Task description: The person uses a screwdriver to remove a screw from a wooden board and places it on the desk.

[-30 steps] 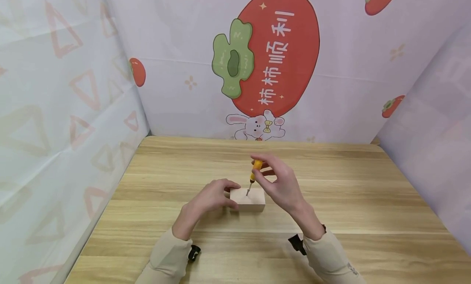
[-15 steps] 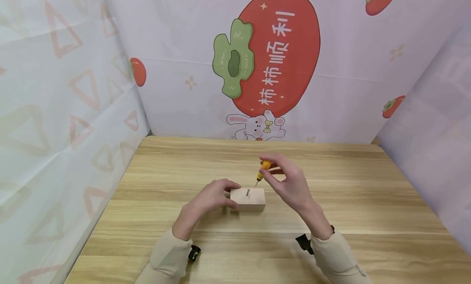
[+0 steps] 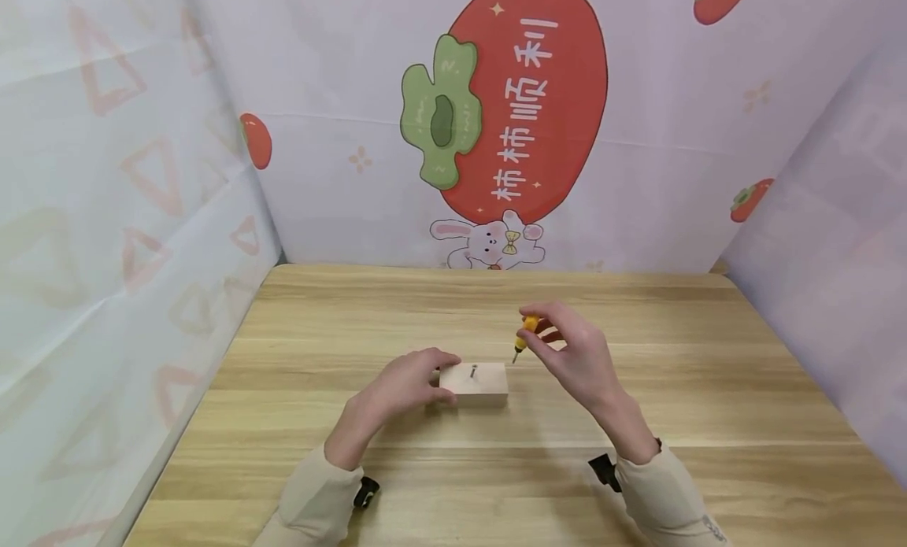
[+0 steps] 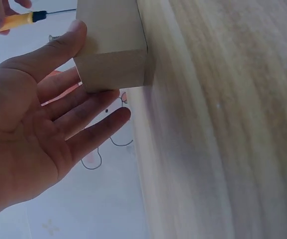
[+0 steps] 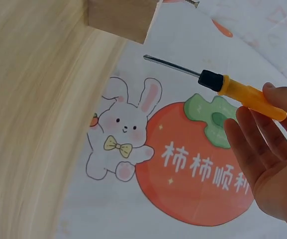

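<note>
A pale wooden block (image 3: pixel 489 383) lies on the table, with a screw (image 3: pixel 473 371) standing up from its top face. My left hand (image 3: pixel 400 386) grips the block's left end, thumb on the near side and fingers on the far side. To the right of the block, my right hand (image 3: pixel 583 364) pinches a yellow-handled screwdriver (image 3: pixel 527 336) between thumb and fingertips. In the right wrist view, the screwdriver (image 5: pixel 250 97) has a black collar and a metal shaft. Its tip is apart from both the block and the screw (image 5: pixel 196 4).
The wood-grain table (image 3: pixel 340 303) reaches back to a white cloth wall (image 3: pixel 326 193) printed with persimmons and a rabbit. A patterned cloth (image 3: pixel 135 208) hangs along the left side, another (image 3: pixel 843 216) along the right. Black straps circle both wrists.
My right hand has lifted the screwdriver off the screw and moved it to the right, past the block's right end. My left hand still holds the block in place. The head view shifts slightly.
</note>
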`<state>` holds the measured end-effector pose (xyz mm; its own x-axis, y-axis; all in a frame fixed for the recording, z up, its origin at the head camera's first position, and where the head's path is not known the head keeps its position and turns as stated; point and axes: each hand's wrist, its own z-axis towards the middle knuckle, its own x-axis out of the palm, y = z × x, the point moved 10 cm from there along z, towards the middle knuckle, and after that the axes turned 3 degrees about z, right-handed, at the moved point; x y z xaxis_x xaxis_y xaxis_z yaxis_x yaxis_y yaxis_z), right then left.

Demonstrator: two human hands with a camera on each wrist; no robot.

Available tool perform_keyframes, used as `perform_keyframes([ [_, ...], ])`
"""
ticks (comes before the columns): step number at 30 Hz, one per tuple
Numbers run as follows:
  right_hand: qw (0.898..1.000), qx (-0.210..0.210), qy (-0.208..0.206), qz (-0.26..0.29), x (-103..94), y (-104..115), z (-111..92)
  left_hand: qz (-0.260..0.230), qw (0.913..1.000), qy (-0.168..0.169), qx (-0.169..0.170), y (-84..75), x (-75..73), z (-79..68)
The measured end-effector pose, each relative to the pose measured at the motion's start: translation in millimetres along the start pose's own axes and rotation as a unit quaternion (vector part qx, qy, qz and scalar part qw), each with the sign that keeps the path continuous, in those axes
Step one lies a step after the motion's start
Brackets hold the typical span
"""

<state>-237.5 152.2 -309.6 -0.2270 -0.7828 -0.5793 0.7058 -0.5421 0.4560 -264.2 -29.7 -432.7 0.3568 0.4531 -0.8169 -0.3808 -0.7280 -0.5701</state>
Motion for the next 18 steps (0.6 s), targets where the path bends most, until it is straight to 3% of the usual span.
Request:
perform_keyframes([
  [7, 0.998, -0.012, 0.015, -0.054, 3.8, -6.2, -7.3, 0.015, 0.9985, -0.006, 0.052, -15.8, -4.4, -1.4],
  [14, 0.993, -0.015, 0.026, -0.114, 5.9, -11.1, -20.8, 0.054, 0.9915, -0.051, 0.107, -38.5, -15.0, 7.5],
  [18, 0.991, -0.004, 0.045, -0.129, 9.5, -14.0, -27.8, 0.074, 0.9874, -0.068, 0.122, -45.1, -15.1, 11.5],
])
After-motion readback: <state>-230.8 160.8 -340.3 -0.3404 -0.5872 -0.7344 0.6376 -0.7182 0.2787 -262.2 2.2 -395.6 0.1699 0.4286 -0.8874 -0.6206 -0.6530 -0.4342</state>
